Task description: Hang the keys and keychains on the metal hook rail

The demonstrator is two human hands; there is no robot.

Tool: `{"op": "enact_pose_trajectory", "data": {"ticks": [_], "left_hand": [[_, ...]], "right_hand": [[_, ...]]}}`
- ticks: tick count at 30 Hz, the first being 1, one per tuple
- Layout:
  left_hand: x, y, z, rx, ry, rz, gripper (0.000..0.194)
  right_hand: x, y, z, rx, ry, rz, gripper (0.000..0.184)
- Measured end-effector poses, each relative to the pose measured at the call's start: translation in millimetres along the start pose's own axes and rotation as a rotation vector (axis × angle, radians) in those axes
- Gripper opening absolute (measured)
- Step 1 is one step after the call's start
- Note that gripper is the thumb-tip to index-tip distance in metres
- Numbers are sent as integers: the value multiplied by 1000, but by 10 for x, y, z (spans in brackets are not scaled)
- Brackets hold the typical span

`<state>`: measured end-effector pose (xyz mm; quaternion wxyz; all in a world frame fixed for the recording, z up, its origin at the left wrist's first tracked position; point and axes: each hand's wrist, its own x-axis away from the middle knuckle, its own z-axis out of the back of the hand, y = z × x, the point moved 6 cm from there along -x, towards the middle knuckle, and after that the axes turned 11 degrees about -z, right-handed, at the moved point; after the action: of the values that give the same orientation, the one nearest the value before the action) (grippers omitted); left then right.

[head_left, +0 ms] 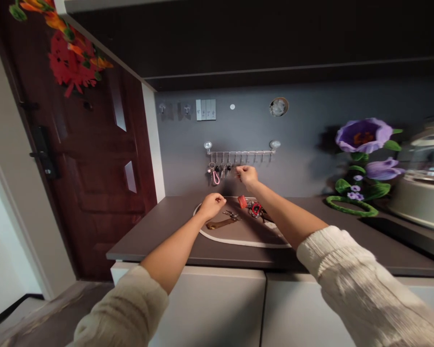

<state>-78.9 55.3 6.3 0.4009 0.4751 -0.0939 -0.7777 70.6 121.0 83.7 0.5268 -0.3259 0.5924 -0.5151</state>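
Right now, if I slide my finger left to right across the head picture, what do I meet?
Door → wall hooks → left hand → right hand → round hole → big purple flower → clear dome.

From where I stood, it looked like a home's entryway. A panelled door (90,159) with a lock (44,152) stood beside the counter (155,231), and keys (223,171) hung from a rack (240,153).

Gray wall (304,178), dark-red door (94,193), white cabinets (210,303)
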Motion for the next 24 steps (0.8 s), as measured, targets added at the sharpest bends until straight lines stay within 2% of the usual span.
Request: {"op": "enact_pose_trajectory", "data": {"ticks": [5,12,15,18,21,24], "left_hand": [[43,59,-27,81,-89,14,17],[61,279,-138,98,-259,-73,18],[47,349,-169,32,-316,-123,19],[52,376,-228,-14,-391,-140,22],[74,407,-306,-45,-474,-185,23],[84,440,-358,-87,-511,-254,23]], "right_hand": [[316,158,103,-48,-159,-58,13],[734,435,290,57,-274,-76,12],[880,507,367,225,-309,-2,15],[967,531,435,450,-280,125,17],[1008,520,436,609,-277,243,19],[1010,519,407,693,-291,280,22]]}}
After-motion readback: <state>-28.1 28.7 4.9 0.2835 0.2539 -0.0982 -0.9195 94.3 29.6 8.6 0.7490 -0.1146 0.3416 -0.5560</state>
